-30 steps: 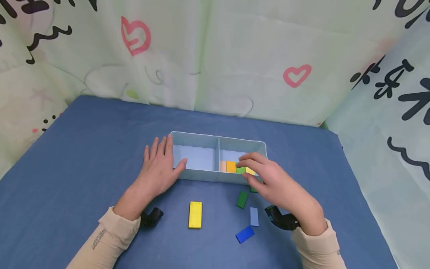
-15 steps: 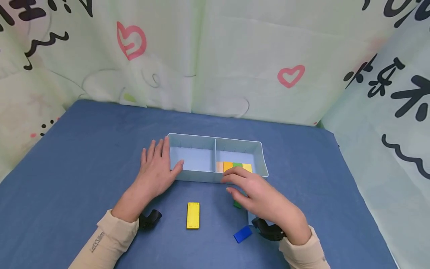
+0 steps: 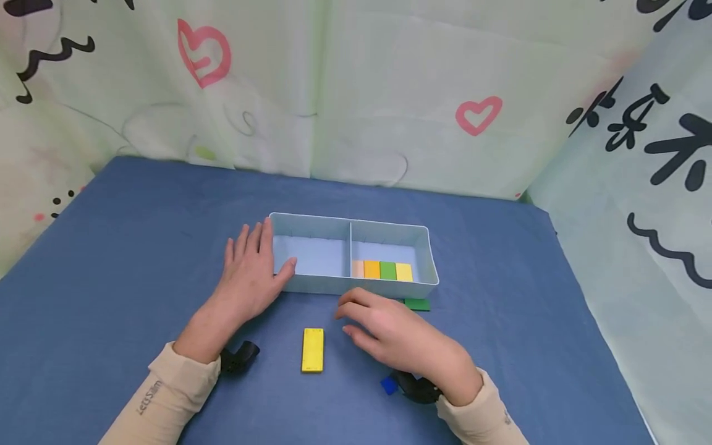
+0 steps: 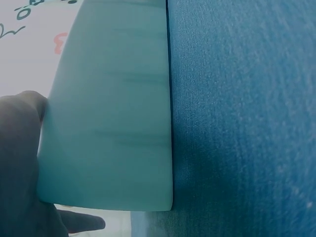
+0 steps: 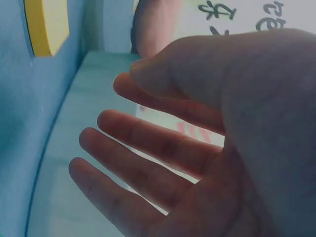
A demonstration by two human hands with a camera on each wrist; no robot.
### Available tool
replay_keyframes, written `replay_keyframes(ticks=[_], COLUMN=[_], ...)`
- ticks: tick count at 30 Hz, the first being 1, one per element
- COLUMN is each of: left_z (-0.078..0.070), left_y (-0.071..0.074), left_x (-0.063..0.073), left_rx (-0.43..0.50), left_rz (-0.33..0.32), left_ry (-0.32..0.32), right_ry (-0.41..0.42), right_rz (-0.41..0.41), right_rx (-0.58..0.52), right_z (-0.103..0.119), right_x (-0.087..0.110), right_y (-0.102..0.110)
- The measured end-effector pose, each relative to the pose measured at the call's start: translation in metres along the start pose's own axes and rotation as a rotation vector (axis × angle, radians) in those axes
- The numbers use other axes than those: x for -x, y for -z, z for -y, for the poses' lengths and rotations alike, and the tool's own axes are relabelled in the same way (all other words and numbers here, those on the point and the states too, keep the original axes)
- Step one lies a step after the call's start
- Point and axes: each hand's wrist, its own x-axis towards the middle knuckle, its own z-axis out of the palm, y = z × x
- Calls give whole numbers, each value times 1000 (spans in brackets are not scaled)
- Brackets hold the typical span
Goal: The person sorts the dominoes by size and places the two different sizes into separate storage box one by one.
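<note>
A pale blue two-compartment box point(image 3: 311, 284) lies across the table. My left hand point(image 3: 247, 278) rests at its left end, fingers straight along the end wall and thumb over the front rim. The left wrist view shows the box's front wall point(image 4: 113, 108) beside that hand. Before the box, my right hand point(image 3: 389, 327) hovers with nothing in its loosely bent, spread fingers. To its left lies a yellow block point(image 3: 313, 350), apart from the fingers; the right wrist view has the yellow block point(image 5: 49, 24) at upper left.
In the right compartment, peach point(image 3: 358, 269), orange point(image 3: 371, 270), light green point(image 3: 387, 271) and pale yellow point(image 3: 403, 272) blocks line the front wall. A dark green block point(image 3: 417, 305) lies before the box. A blue block point(image 3: 389, 385) is partly hidden by the right wrist camera point(image 3: 417, 389).
My right hand has moved from over the right compartment leftward and towards me, out in front of the box. My left hand has stayed on the box's left end.
</note>
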Motion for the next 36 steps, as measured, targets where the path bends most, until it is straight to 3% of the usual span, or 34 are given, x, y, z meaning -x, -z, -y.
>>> replay_keyframes(ticks=[6, 18, 25, 30, 36], left_z=[-1, 1, 0, -1, -1], left_y=[5, 3, 2, 4, 4], left_x=[0, 2, 3, 0, 0], left_rx=[0, 11, 1, 1, -5], left_rz=[16, 16, 26, -8, 10], left_ry=[-3, -9, -14, -23, -9], right_ry=[17, 24, 61, 39, 12], right_rz=[46, 235, 248, 249, 232], right_rx=[23, 89, 134, 117, 98], right_z=[6, 18, 20, 20, 16], right_x=[-8, -18, -15, -17, -16], right_y=[-11, -44, -48, -43, -38])
